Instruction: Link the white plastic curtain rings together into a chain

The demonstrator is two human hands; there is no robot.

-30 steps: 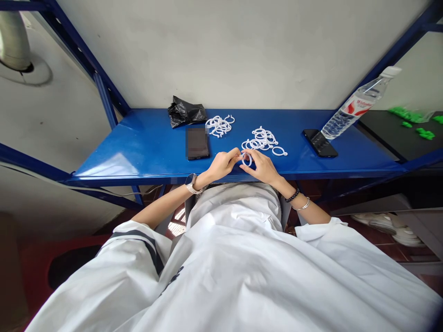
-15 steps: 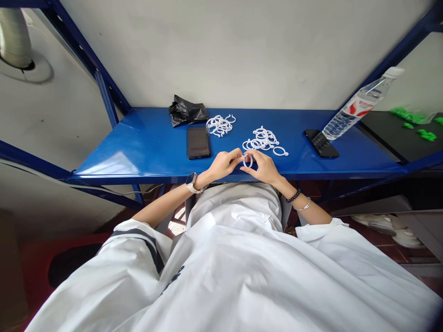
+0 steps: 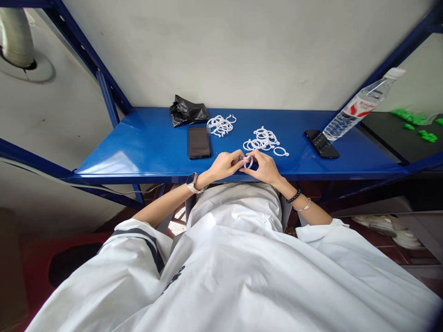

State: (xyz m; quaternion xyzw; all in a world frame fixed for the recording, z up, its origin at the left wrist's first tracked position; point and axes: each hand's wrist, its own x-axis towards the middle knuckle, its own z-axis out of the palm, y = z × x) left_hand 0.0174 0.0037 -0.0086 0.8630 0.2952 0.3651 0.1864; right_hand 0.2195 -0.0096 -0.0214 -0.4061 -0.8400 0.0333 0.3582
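Observation:
Between my fingertips, just above the front edge of the blue table [image 3: 155, 152], is a white plastic ring [image 3: 248, 163]. My left hand [image 3: 225, 164] pinches it from the left, its fingers partly covering the ring's upper side. From the right, my right hand [image 3: 264, 167] grips it with the thumb below and the fingers on top. Beyond my right hand lies a pile of white rings [image 3: 265, 138], with a single ring [image 3: 281, 151] at its right. Another pile of white rings [image 3: 220, 125], some with open ends, sits farther back to the left.
A dark phone [image 3: 199, 143] lies left of my hands, with a crumpled black plastic bag [image 3: 188, 111] behind it. On the right are a black phone [image 3: 321, 144] and an upright water bottle [image 3: 362, 108]. Green pieces [image 3: 411, 116] lie on a dark surface farther right.
The ring between my fingers has turned slightly, and my left fingertips have shifted a little to the right over it. The piles and other things stay in place.

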